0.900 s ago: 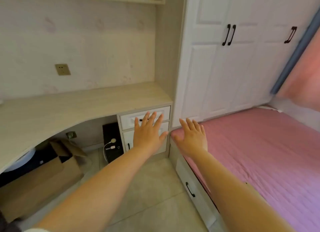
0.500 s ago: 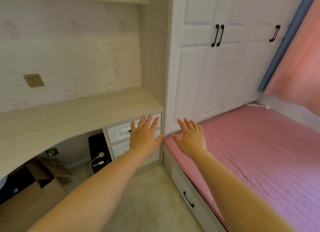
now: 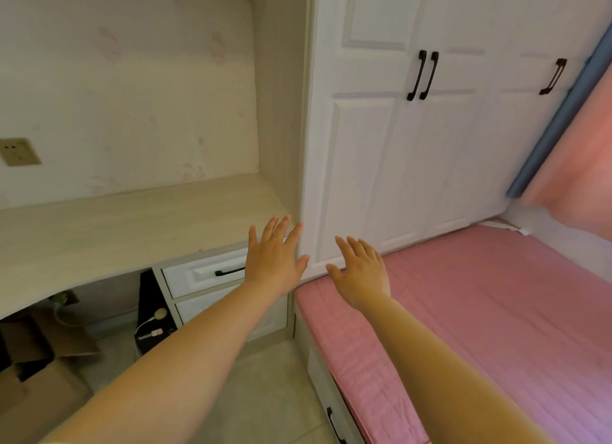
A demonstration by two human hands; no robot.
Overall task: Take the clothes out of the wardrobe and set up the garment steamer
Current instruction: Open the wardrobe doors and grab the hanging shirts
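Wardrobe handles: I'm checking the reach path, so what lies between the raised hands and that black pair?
Only bare white door panel of the wardrobe between the left hand, right hand and the paired handles above, in the head view.

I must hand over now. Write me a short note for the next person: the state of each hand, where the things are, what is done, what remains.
Left hand: open, holding nothing, raised in front of the desk corner.
Right hand: open, holding nothing, above the pink bed.
Wardrobe: white doors closed, black paired handles untouched.
Garment steamer and clothes: not in view.
Done: nothing visible.
Left: open the wardrobe, take out the clothes, find and set up the steamer.
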